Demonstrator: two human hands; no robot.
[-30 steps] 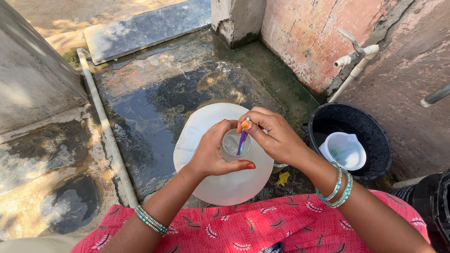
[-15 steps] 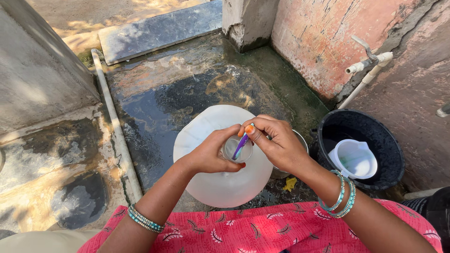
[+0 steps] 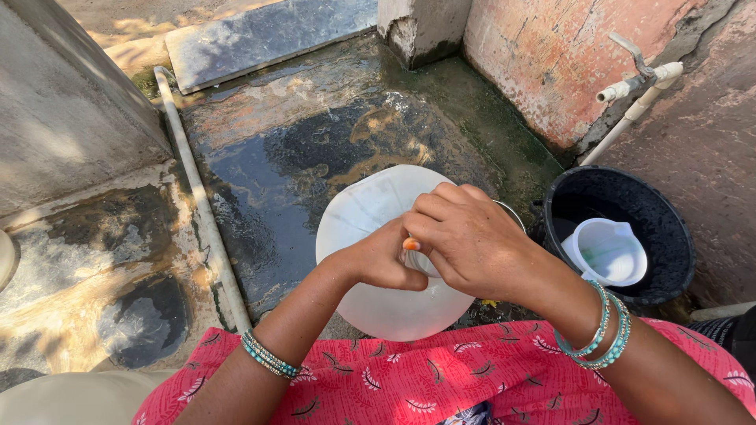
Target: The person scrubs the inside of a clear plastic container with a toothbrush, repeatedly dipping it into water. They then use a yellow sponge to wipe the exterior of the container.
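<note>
A large white translucent plastic jug (image 3: 370, 216) stands on the wet ground in front of me, seen from above. My left hand (image 3: 382, 258) grips its neck from the left. My right hand (image 3: 471, 238) is closed over the jug's mouth and hides it. A thin stick-like tool with an orange end went into the mouth in the earlier frames; now only a small orange bit (image 3: 410, 245) shows between my fingers. Both wrists wear teal bangles.
A black bucket (image 3: 660, 264) with a white plastic mug (image 3: 606, 250) inside stands at right, under a wall tap (image 3: 639, 75). A white pipe (image 3: 197, 193) runs along the wet concrete floor at left. Pink patterned cloth (image 3: 409, 378) covers my lap.
My right hand has turned down over the jug's mouth, hiding the purple-and-orange tool that was visible before. The view has shifted slightly; the jug stays in place.
</note>
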